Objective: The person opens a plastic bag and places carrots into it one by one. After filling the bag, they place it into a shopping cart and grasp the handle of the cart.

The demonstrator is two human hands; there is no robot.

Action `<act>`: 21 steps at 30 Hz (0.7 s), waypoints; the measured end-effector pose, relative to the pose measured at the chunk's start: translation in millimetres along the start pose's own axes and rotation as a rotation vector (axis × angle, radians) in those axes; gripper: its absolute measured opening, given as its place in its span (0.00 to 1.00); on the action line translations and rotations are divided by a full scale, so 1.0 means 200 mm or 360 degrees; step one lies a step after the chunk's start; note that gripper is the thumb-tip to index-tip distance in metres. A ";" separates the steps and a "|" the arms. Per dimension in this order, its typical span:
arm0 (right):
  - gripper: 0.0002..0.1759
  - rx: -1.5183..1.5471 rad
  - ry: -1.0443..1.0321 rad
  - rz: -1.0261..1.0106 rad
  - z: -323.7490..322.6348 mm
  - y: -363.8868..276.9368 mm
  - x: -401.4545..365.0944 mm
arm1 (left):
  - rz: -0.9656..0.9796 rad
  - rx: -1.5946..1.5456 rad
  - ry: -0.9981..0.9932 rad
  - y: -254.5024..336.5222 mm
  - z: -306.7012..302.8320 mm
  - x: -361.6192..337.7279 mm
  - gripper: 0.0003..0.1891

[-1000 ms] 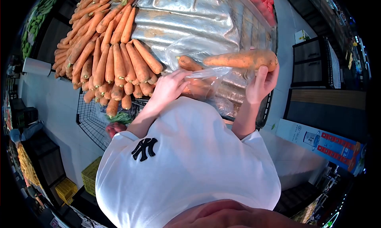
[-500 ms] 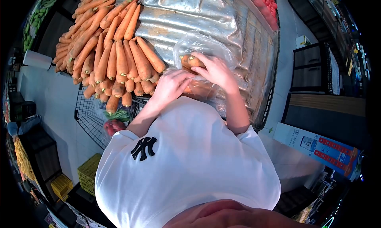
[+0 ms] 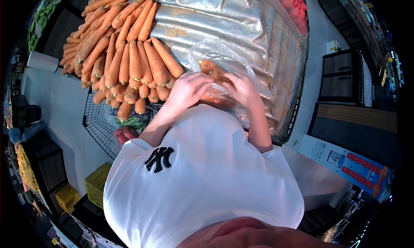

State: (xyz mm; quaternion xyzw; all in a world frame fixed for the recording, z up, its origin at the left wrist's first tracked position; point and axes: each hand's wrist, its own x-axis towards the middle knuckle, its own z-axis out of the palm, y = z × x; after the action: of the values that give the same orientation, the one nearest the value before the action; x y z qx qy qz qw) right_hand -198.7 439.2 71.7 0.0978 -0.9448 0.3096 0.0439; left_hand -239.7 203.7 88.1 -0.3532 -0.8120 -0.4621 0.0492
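Note:
A clear plastic bag lies on the silvery display surface close to my body, its mouth spread away from me. Inside it are several carrots, their tops showing at the mouth and the rest blurred behind the film. My left hand curls its fingers around the near left edge of the bag. On the other side, my right hand has bent fingers gripping the bag beside the carrots; its fingertips are partly hidden. A large pile of loose carrots lies just left of the bag.
The display's ridged silver lining stretches ahead, with red produce beyond a divider at far right. At lower left stands a wire shopping cart with bagged goods. A yellow-green basket is on the floor.
My right hand has drawn back from the carrot tops toward me, to the bag's near right edge. More of the carrot tops shows. My left hand stays about where it was.

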 end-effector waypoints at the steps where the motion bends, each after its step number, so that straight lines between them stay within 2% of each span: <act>1: 0.12 0.0014 0.0053 -0.0016 -0.01 0.00 -0.02 | 0.0004 -0.0041 0.0043 -0.01 0.00 0.00 0.06; 4: 0.07 0.0192 0.0385 -0.0147 -0.09 -0.10 -0.07 | -0.0254 0.0023 0.0234 -0.03 -0.08 0.02 0.06; 7: 0.08 0.0160 0.0638 -0.0244 -0.11 -0.08 -0.16 | -0.0273 0.0596 0.0414 -0.20 -0.27 0.03 0.09; 8: 0.09 0.0183 0.0648 -0.0212 -0.10 -0.08 -0.18 | -0.0362 0.0920 0.0459 -0.25 -0.32 0.00 0.12; 9: 0.10 0.0206 0.0660 -0.0181 -0.09 -0.06 -0.21 | -0.0561 0.1211 0.0396 -0.32 -0.35 -0.03 0.21; 11: 0.11 0.0234 0.0671 -0.0137 -0.07 -0.05 -0.25 | -0.0716 0.1664 0.0295 -0.53 -0.39 -0.16 0.30; 13: 0.11 0.0247 0.0670 -0.0113 -0.05 -0.05 -0.27 | -0.0836 0.1596 0.0210 -0.64 -0.43 -0.22 0.35; 14: 0.12 0.0260 0.0693 -0.0128 -0.05 -0.05 -0.27 | -0.0766 0.1640 0.0224 -0.63 -0.44 -0.22 0.31; 17: 0.14 0.0287 0.0736 -0.0157 -0.06 -0.09 -0.26 | -0.0814 0.1416 0.0250 -0.60 -0.45 -0.21 0.29; 21: 0.15 0.0272 0.0745 -0.0196 -0.09 -0.10 -0.25 | -0.0763 0.0805 0.0471 -0.51 -0.54 -0.15 0.27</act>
State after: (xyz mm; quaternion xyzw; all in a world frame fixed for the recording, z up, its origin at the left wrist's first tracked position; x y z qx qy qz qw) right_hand -144.7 441.8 91.3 0.0843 -0.8716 0.3993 0.2717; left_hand -306.5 69.4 64.0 -0.0593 -0.9441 -0.2915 0.1420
